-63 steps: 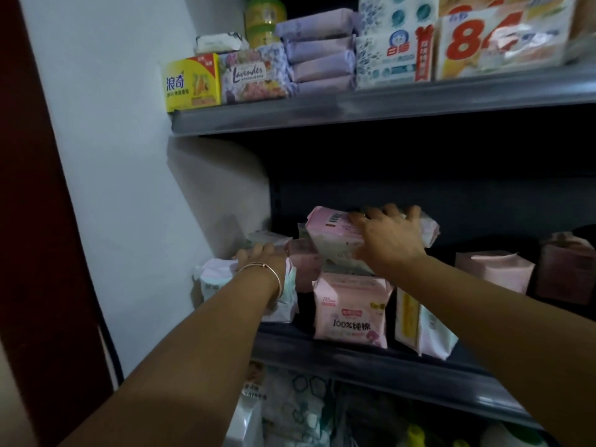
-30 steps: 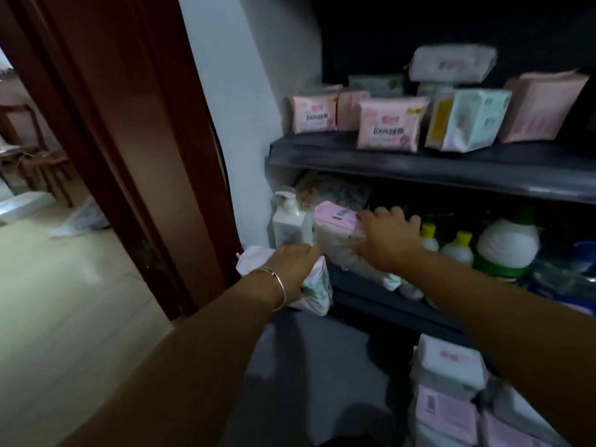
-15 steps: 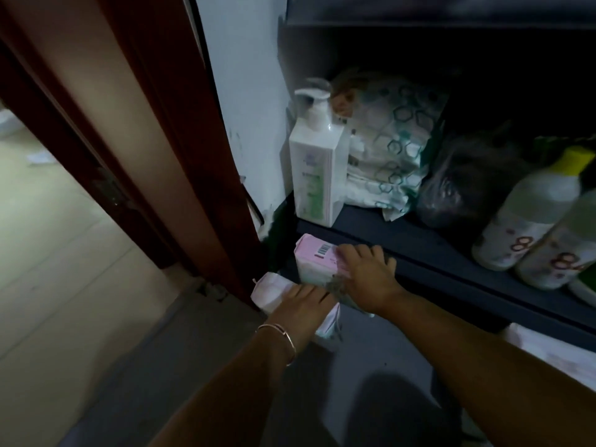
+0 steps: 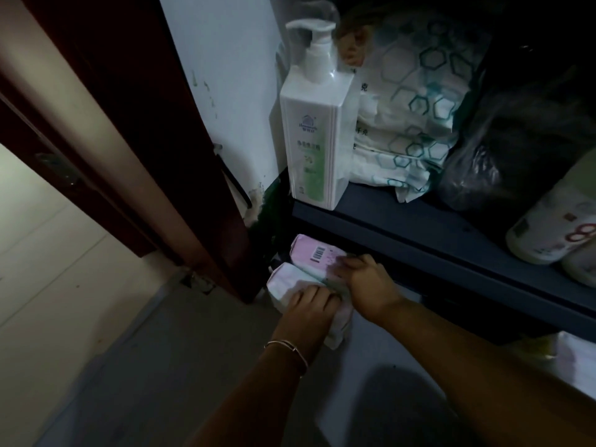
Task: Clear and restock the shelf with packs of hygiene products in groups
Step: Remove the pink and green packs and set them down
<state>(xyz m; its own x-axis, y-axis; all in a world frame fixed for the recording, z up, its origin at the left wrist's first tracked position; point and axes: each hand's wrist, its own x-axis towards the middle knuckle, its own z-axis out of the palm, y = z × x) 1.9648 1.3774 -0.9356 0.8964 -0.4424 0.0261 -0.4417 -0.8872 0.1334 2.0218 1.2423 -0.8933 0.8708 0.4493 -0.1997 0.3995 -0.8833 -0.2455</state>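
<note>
Packs of hygiene products sit low at the floor, tucked by the front edge of the dark shelf. My right hand grips the pink pack, the one with a barcode on its upper face, fingers curled over its near end. My left hand lies on the white pack, which touches the pink one on its seven o'clock side; the fingers lie close together and bend over the wrapper, though in this dim light I cannot tell how firmly they hold it. A thin bracelet circles my left wrist.

At twelve o'clock from the packs, a white pump bottle stands upright right at the shelf's left front corner. At its three o'clock, a soft bundle with a teal hexagon print leans against it, then a dark plastic bag, then white bottles lying tilted near the right edge of view. The shelf lip overhangs the pink pack's far end, so room above it is tight.

At nine o'clock from my hands, the dark red door frame comes down to the floor, near the white pack's corner. Bare grey floor opens from six to eight o'clock. At four o'clock, more pale packs lie under the shelf edge, partly hidden by my right forearm.
</note>
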